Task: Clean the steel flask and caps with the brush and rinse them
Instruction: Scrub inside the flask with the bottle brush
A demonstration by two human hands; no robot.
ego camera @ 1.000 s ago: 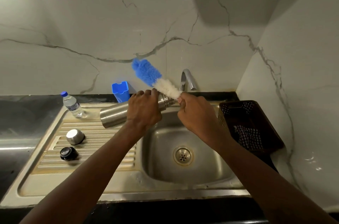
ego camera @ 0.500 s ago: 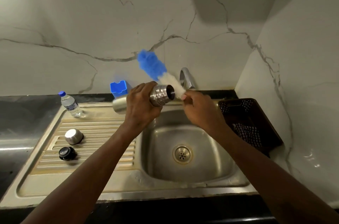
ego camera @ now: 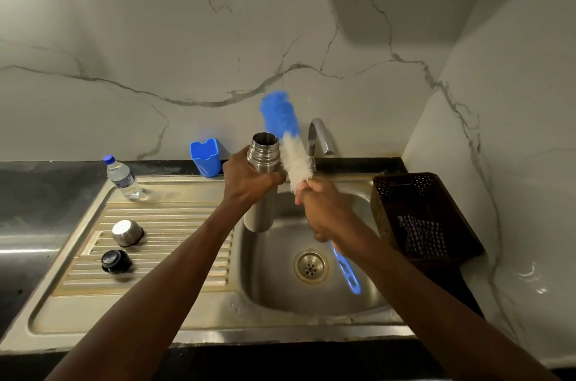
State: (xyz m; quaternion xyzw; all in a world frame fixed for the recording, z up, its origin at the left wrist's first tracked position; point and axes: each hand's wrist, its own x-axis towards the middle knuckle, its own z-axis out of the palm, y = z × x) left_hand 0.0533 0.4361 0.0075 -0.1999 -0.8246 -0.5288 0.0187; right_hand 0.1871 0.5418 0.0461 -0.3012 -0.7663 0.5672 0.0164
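Apparently early on: centre frame, over the sink [ego camera: 311, 305], the left hand [ego camera: 246, 182] grips the open flask [ego camera: 261, 218], the right hand [ego camera: 324, 209] clasps the brush [ego camera: 294, 162] beside its neck — steel cap [ego camera: 127, 232] and black cap [ego camera: 115, 260] wait lower left.

Dim scene, top-left glare, blurred brush [ego camera: 285, 131]

Dark table [ego camera: 34, 199] carrying a steel sink unit [ego camera: 280, 323], with the ribbed drainboard [ego camera: 174, 224] at 9 o'clock of the basin [ego camera: 265, 274]. On the drainboard, a steel cap [ego camera: 127, 232] stands near a black cap [ego camera: 116, 260] at its 7 o'clock, the two apart. A small water bottle [ego camera: 123, 178] stands at the drainboard's 11 o'clock corner. A blue cup [ego camera: 205, 157] sits by the wall at 12 o'clock. At the basin's 3 o'clock is a brown perforated basket [ego camera: 405, 182] holding a checked cloth [ego camera: 420, 237].
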